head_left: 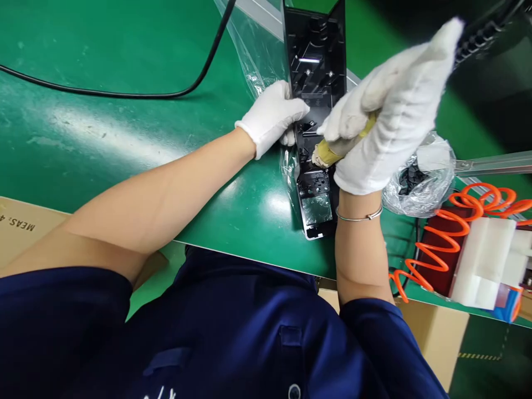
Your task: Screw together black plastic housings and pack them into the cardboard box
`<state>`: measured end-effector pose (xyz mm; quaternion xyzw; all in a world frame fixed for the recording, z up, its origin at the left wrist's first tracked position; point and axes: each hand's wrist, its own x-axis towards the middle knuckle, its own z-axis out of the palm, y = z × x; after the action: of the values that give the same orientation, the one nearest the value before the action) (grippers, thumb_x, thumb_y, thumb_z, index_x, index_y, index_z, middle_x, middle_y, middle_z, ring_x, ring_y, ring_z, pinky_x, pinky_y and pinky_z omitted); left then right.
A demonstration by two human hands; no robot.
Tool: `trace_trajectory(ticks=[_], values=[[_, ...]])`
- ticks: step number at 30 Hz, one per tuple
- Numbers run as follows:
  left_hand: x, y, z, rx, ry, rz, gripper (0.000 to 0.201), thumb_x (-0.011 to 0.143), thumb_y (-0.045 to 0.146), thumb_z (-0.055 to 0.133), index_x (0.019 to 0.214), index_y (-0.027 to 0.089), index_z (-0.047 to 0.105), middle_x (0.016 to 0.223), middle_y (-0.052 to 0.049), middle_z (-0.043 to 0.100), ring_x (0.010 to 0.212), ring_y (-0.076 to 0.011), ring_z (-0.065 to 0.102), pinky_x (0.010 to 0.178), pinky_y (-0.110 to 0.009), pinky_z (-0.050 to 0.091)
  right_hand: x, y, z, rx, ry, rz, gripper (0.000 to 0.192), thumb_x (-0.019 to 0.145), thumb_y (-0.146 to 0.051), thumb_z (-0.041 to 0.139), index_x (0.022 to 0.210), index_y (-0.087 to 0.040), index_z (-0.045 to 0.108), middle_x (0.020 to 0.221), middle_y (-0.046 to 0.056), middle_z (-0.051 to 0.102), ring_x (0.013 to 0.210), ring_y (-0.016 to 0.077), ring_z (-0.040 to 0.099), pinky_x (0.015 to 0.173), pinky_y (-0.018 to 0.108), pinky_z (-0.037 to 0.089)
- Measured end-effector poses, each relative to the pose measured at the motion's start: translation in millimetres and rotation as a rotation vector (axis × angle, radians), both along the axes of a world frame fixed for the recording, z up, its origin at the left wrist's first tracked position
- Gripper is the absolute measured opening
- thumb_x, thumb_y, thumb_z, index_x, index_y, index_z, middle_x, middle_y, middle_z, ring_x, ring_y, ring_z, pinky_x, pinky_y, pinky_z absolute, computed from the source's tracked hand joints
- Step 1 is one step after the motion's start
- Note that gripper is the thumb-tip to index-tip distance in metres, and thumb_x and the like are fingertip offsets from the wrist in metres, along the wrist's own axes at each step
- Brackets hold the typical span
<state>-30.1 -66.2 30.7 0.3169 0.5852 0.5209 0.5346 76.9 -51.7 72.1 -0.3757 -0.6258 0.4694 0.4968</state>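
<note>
A long black plastic housing (313, 105) lies open side up on the green table, its moulded ribs, posts and a clear window near the front showing. My left hand (274, 113), in a white glove, is closed on the left wall of the housing, thumb over the rim. My gloved right hand (386, 116) is over the right side, wrapped round a tool with yellow tape (327, 153). The tool's pale, worn end shows above the housing; the glove hides most of its body, so its kind is unclear. Clear plastic film (260, 61) lies under the housing.
A clear bag with small black parts (411, 177) sits right of my right wrist. Beyond it are an orange coiled hose (446, 244) and white blocks (482, 260). A black cable (166, 95) crosses the table at left; a black coiled cord (482, 39) hangs upper right.
</note>
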Motion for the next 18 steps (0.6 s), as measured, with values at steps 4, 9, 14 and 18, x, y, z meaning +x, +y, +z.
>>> trace_trajectory(ticks=[4,9,14,18], values=[[0.3,-1.0,2.9,0.002,0.018,-0.041,0.019,0.090,0.010,0.056,0.080,0.025,0.049,0.059,0.006,0.059,0.047,-0.0122,0.051,0.048,-0.030,0.039,-2.0,-0.4,1.6,0.115,0.034,-0.052,0.042,0.103,-0.048,0.018,0.118,-0.035,0.054,0.061,-0.001,0.032,0.043,0.0165,0.028,0.045,0.033,0.036],[0.8,0.4,3.6,-0.025,0.041,-0.034,0.020,0.095,0.009,0.054,0.083,0.024,0.048,0.055,0.008,0.054,0.049,-0.0125,0.047,0.057,-0.030,0.045,1.0,-1.8,2.8,0.281,0.046,-0.010,0.032,0.105,-0.049,0.032,0.100,-0.034,0.060,0.062,-0.002,0.029,0.045,0.0151,0.030,0.049,0.031,0.041],[0.7,0.6,4.6,-0.007,0.065,-0.053,0.018,0.094,0.010,0.052,0.081,0.022,0.049,0.059,0.006,0.054,0.049,-0.0121,0.050,0.065,-0.032,0.051,2.6,2.6,2.1,0.353,0.330,0.083,0.027,0.104,-0.033,0.046,0.087,-0.033,0.068,0.064,-0.001,0.029,0.044,0.0082,0.030,0.045,0.021,0.037],[0.0,0.0,4.2,-0.013,0.057,-0.040,0.007,0.094,0.010,0.056,0.090,0.016,0.055,0.063,0.006,0.053,0.060,-0.0111,0.056,0.076,-0.030,0.053,2.0,0.0,3.9,0.299,0.424,0.170,0.031,0.105,-0.028,0.047,0.086,-0.032,0.072,0.066,-0.001,0.033,0.046,0.0056,0.035,0.047,0.019,0.039]])
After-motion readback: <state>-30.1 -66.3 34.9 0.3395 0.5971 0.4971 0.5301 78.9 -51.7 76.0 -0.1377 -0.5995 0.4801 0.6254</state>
